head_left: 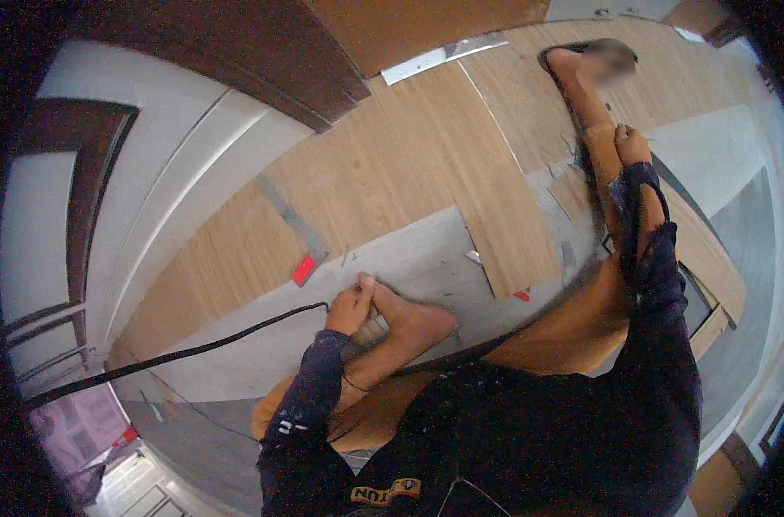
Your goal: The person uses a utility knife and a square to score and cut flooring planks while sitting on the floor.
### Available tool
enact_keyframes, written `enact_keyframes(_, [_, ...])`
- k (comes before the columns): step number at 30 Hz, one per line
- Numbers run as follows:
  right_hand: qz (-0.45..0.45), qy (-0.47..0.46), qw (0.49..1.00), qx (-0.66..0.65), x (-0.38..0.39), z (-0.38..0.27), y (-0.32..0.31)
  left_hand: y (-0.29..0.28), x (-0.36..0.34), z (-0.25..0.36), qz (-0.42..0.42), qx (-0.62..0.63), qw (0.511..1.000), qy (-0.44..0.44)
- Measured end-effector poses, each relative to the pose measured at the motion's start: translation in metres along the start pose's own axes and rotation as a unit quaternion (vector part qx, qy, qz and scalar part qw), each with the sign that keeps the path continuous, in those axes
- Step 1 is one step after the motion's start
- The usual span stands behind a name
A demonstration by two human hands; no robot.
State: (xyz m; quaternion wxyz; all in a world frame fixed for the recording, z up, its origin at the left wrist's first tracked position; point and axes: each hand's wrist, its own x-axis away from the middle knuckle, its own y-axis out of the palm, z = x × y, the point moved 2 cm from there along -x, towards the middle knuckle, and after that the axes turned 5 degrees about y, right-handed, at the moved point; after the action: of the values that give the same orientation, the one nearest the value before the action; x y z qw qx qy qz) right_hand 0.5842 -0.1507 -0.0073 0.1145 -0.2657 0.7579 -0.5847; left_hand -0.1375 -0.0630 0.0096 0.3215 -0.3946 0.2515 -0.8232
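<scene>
My left hand is closed, its fingers curled against my bare foot; what they hold, if anything, is hidden. A black cord runs in from the left and ends beside this hand. My right hand rests on my outstretched shin at the upper right, fingers curled, with their inside hidden. Ahead of my left hand lies a grey flat square with a red end piece. A wood-look floor plank reaches past the laid planks over the grey underlay.
Cut plank pieces lie to the right of my leg. A metallic strip lies by the brown panel at the back. White wall panels border the left. A small red item shows at the plank's near end.
</scene>
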Motion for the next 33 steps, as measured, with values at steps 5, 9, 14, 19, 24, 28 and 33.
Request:
enact_keyframes(5, [-0.002,0.013,1.0,0.009,0.009,0.006,-0.009,-0.057,-0.001,0.167,-0.237,-0.31,0.912,0.129])
enact_keyframes(9, [0.01,0.018,1.0,0.001,-0.001,0.015,0.008,-0.072,-0.045,0.262,-0.219,-0.207,0.913,0.277])
enact_keyframes(14, [-0.018,0.005,0.998,-0.064,0.003,0.015,0.013,-0.136,-0.095,0.324,-0.027,-0.322,0.887,0.331])
enact_keyframes(19, [-0.026,-0.018,0.991,-0.128,-0.001,0.038,0.014,-0.184,-0.096,0.321,-0.053,-0.448,0.867,0.213])
enact_keyframes(24, [-0.016,-0.074,0.985,-0.153,0.004,0.032,0.004,-0.228,-0.03,0.298,-0.053,-0.484,0.868,0.094])
enact_keyframes(28, [-0.025,-0.059,0.981,-0.186,0.002,0.031,0.013,-0.265,0.041,0.305,-0.09,-0.531,0.84,0.065])
enact_keyframes(33, [0.011,-0.053,0.984,-0.169,-0.004,0.036,0.01,-0.256,0.065,0.321,-0.026,-0.483,0.875,0.018])
